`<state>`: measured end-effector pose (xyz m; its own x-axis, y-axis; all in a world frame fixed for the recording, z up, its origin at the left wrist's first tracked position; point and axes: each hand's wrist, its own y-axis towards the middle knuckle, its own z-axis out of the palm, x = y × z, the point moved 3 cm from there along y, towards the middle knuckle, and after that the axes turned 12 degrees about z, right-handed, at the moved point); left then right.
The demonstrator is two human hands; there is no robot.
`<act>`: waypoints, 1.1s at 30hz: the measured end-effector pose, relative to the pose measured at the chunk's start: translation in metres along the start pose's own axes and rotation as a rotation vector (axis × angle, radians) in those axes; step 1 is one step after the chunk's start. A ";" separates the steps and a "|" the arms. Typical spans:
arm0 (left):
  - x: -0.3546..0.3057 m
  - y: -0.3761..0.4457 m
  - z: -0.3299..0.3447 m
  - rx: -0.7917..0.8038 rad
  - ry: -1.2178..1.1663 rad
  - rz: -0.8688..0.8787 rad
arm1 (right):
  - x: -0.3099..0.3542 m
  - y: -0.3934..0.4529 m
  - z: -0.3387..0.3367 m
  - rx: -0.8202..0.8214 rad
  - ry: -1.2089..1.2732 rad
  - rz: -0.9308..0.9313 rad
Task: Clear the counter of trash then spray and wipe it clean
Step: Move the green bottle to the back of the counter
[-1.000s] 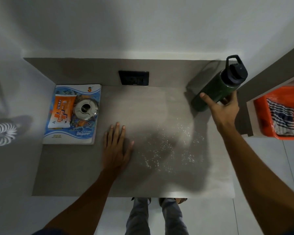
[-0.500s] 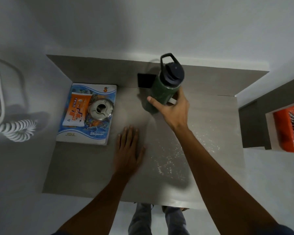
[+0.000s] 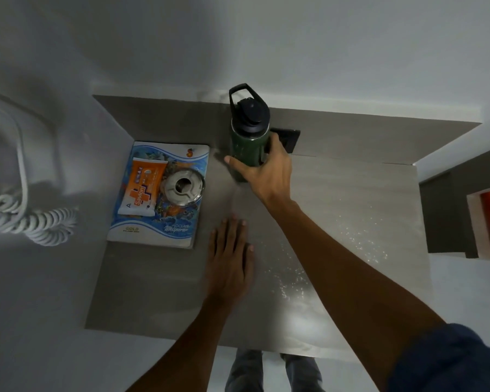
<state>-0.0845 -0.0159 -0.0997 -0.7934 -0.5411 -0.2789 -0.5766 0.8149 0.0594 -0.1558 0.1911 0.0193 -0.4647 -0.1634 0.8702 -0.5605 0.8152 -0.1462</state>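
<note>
While the right hand (image 3: 262, 172) grips the green bottle (image 3: 245, 148) at the far edge, likely parking it clear of the droplets (image 3: 359, 239), the left hand (image 3: 229, 261) lies flat and empty on the surface (image 3: 153, 292). That probably steadies the person.

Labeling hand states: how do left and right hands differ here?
The left hand lies flat, palm down, on the counter, holding nothing; the right hand is wrapped around the green bottle. The left sits nearer the person, the right reaches toward the back wall. Both are bare.
</note>
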 end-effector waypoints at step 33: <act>-0.025 0.003 -0.003 -0.070 -0.063 0.007 | -0.157 -0.076 -0.169 -0.049 -0.081 0.143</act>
<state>-0.0664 -0.0007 -0.0899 -0.7847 -0.5197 -0.3378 -0.5854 0.8006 0.1282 0.0756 0.2491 -0.0270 -0.5920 -0.0867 0.8013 -0.4520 0.8589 -0.2409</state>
